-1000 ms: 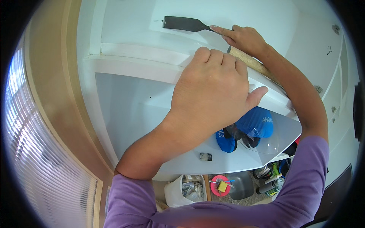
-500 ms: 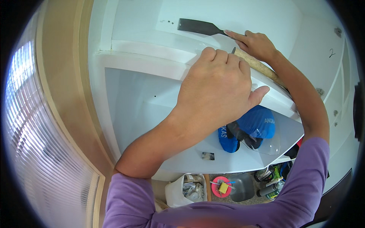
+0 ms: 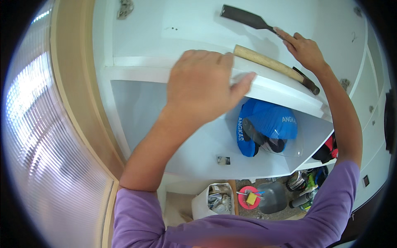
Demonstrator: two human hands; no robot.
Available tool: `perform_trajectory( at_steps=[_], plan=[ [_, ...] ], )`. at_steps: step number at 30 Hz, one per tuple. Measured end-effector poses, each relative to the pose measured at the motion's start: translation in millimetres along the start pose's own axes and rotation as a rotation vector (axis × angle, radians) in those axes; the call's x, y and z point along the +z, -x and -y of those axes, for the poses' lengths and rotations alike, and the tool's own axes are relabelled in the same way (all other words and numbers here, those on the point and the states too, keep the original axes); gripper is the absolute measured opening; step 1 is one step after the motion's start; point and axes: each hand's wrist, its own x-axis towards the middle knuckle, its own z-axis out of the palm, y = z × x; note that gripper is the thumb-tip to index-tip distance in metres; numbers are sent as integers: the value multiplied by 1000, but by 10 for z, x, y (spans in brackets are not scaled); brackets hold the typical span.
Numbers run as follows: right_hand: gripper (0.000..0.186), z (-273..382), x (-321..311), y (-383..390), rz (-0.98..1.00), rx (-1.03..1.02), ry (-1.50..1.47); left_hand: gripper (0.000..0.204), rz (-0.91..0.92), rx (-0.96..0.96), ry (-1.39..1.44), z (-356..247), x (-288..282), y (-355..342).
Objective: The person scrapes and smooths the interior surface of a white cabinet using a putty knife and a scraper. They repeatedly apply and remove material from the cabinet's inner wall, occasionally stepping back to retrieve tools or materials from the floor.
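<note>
A wide chisel (image 3: 244,17) with a dark, flat blade is in my right hand (image 3: 307,51). I grip it by its narrow end, the index finger laid along it, and the blade points up and left in front of the white back panel. My left hand (image 3: 200,84) is over the white shelf edge (image 3: 140,74), its back toward me. Its fingers curl down out of sight and the thumb sticks out to the right; what they hold, if anything, is hidden. A hammer (image 3: 269,63) with a pale wooden handle lies on the shelf between my hands, its dark head to the right.
Below, a lower compartment holds a blue helmet (image 3: 271,120) with a clear visor and a small card (image 3: 223,160). Farther down are a white bin (image 3: 201,202), a pink basin (image 3: 244,191) with a yellow sponge, and a grey sink (image 3: 273,198). A ribbed panel (image 3: 49,136) stands left.
My left hand has moved left, away from the hammer, uncovering its handle. The right hand has shifted up and right with the chisel. The view has shifted too, now showing the hammer's head.
</note>
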Motion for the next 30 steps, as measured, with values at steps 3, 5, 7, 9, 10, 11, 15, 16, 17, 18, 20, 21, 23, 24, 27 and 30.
perform_trajectory(
  at_steps=[3,5,7,9,10,11,15,16,17,18,20,21,23,24,27,30],
  plan=[
    [49,-201,-23,491,34,136,-29,43,179,-53,81,103,-40,-126],
    [49,-221,97,710,30,187,-82,42,411,-161,149,413,-129,-583],
    [49,-239,141,814,-14,169,-86,38,520,-243,-19,761,90,-1068],
    [50,-311,83,839,-69,180,-116,34,562,-172,-307,1059,296,-1530],
    [50,-292,108,827,-92,172,-125,32,602,-105,-425,1307,435,-1608],
    [50,-269,143,809,-113,163,-132,32,728,-70,-569,1510,548,-1640],
    [49,-264,119,884,-164,112,-154,33,957,170,-858,2238,799,-1507],
    [49,-265,87,892,-167,84,-161,34,1004,148,-853,2225,892,-1473],
    [44,-260,-6,892,-138,105,-177,36,1051,127,-851,2213,969,-1441],
    [40,-213,-158,864,-107,121,-204,37,1107,99,-851,2214,1017,-1390],
    [40,-214,-318,851,-93,147,-230,39,1129,144,-839,2216,1060,-1373],
    [43,-219,-313,848,-105,155,-239,40,1136,130,-808,2200,1103,-1339],
    [46,-201,-289,859,-185,132,-258,40,1108,135,-740,2208,1147,-1263],
    [46,-163,-293,859,-198,152,-239,40,1070,155,-707,2249,1118,-1234],
    [47,-14,-359,853,-225,194,-188,36,965,175,-632,2310,1109,-1210],
    [48,65,-461,854,-216,205,-155,30,966,124,-647,2264,1173,-1196]
  ],
)
